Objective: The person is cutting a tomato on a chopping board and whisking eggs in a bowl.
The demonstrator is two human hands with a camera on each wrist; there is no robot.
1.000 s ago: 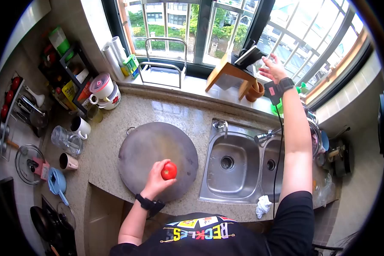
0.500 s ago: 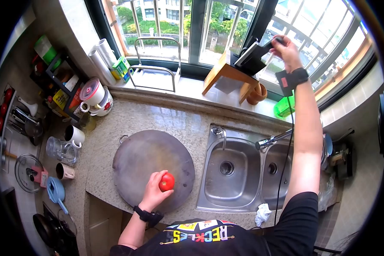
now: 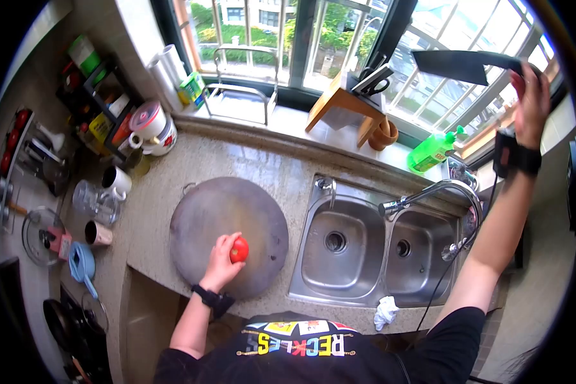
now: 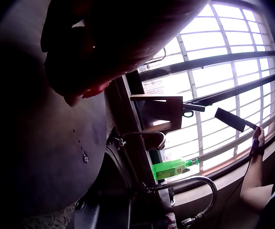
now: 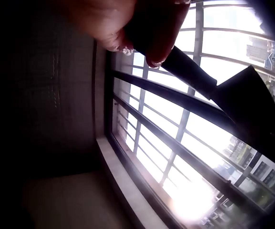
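Since the earlier frames, the knife (image 3: 467,64) had been drawn clear of the block (image 3: 342,105) and carried up and to the right. It was now held high against the window, well apart from the slot it had stood in. The right hand (image 3: 531,96) was raised with it, the arm stretched up past the sink (image 3: 339,256). The fingers were wrapped closed round the handle, as was seen most plainly in the right wrist view. The broad blade was laid out roughly level, its long axis running leftward from the fist toward the block, with the handle at the right end.

The tomato (image 3: 239,249) was kept low on the round board (image 3: 237,205), toward its near edge, and had shifted little. It was held there by the left hand (image 3: 223,259), whose fingers were curled round its left side; how tightly could not be told.

The knife was thus placed far up and to the right of the tomato, with the sink between the two. The left hand was much the nearer to the fruit and already touched it, while the right hand was well apart from it. Whether the cutting edge was turned downward could not be made out.
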